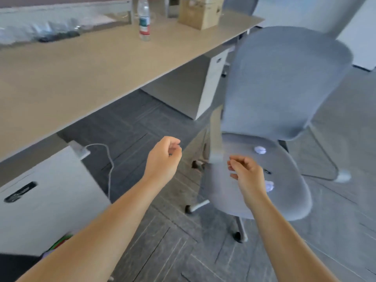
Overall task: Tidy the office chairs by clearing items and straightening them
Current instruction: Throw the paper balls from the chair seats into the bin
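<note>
The left hand (pixel 163 159) and the right hand (pixel 247 175) hang loosely curled and hold nothing just in front of the grey chair (pixel 284 82), whose seat holds two paper balls (pixel 260 150), probably light, soft, easy to pinch.

A water bottle (pixel 144 19) and cardboard box (pixel 200 11) stand on the desk (pixel 81 64).

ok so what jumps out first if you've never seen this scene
The grey-blue office chair on the right, turned away from the desk, with two crumpled paper balls and a small dark item on its seat. In front, the left hand and right hand hover loosely curled, holding nothing. A water bottle stands upright on the desk, far side.
</note>
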Motion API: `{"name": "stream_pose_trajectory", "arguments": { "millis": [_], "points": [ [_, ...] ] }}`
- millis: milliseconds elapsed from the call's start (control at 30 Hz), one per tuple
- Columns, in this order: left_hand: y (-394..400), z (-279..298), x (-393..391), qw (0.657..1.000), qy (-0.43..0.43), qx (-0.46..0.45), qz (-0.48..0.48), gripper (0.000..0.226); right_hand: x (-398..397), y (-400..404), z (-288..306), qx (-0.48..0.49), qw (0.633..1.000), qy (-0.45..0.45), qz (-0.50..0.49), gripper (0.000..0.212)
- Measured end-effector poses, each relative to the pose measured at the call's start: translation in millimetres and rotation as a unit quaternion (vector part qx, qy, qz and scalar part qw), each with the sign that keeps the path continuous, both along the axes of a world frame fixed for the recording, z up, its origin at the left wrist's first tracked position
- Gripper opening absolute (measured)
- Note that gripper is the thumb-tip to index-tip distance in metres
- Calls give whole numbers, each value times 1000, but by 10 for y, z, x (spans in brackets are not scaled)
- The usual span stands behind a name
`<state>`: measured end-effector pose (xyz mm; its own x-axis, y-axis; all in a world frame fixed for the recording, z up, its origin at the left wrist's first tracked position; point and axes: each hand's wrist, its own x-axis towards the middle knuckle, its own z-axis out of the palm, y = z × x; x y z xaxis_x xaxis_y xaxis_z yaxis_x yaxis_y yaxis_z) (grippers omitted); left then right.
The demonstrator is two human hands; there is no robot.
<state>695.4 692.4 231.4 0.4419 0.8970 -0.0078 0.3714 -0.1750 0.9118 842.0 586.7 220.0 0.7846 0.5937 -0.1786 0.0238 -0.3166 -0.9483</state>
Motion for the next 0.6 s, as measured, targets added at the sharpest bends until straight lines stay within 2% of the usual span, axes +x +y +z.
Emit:
{"name": "stream_pose_trajectory", "arguments": {
  "millis": [333,467,600],
  "points": [
    [-811,-53,1870,991,75,19,-111,24,1832,-1199,-163,-40,993,-2,-109,13],
    [-985,-353,2448,981,112,7,-157,24,2285,-1497,-451,-61,987,25,-148,11],
    [-1060,-840,2983,966,159,-18,-202,24,2625,-1625,-808,-74,980,57,-176,20]
  ]
}}
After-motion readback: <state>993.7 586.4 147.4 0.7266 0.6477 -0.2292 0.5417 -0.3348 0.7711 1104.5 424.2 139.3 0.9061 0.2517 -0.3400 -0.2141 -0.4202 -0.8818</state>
